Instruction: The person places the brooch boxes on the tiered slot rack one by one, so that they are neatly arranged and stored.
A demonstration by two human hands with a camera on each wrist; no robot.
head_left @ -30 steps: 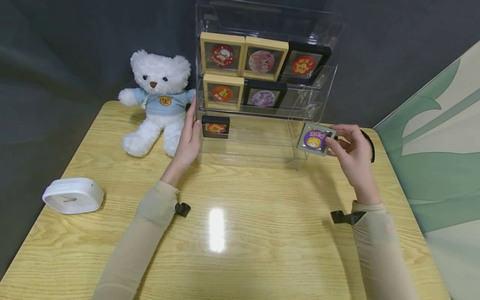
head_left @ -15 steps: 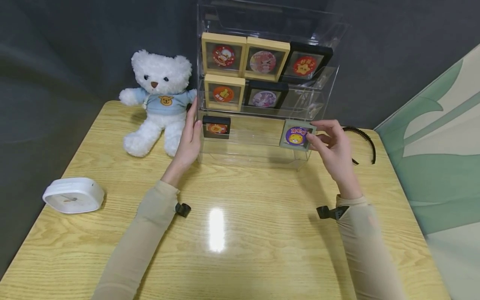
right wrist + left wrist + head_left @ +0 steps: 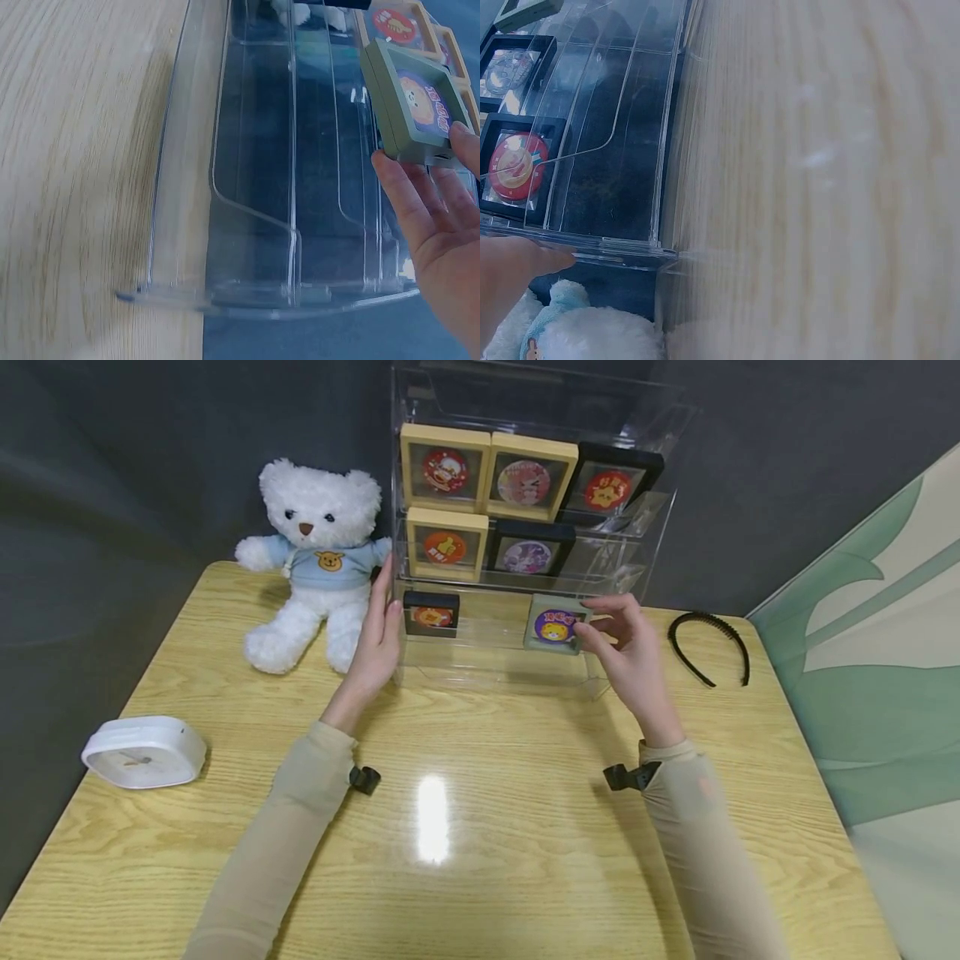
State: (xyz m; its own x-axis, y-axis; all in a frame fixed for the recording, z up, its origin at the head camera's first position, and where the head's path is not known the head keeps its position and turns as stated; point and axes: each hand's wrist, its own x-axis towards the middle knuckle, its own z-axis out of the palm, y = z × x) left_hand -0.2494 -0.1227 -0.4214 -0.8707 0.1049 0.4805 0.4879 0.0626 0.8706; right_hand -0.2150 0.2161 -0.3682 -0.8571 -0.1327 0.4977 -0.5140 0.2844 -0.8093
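Observation:
A clear tiered display rack (image 3: 502, 678) stands at the back of the table. Between thumb and fingers my right hand (image 3: 626, 652) pinches a grey-green square frame (image 3: 555, 624) with a purple bear badge, held in front of the rack's lower tier; the right wrist view shows the frame (image 3: 416, 101) tilted. My left hand (image 3: 377, 635) rests with straight fingers along the rack's left side. To its right, a small black frame (image 3: 431, 614) sits on the lower tier. Above are cream frames (image 3: 447, 545) and black frames (image 3: 531, 550) holding round badges.
A white teddy bear (image 3: 318, 556) in a blue top sits left of the rack. Nearer on the left stands a white clock (image 3: 144, 752). A black headband (image 3: 708, 647) lies to the right, close to the patterned curtain (image 3: 885, 652).
My right hand has moved left with the grey-green frame, from the rack's right end to before its lower tier. The headband has come into full sight. My left hand stays put.

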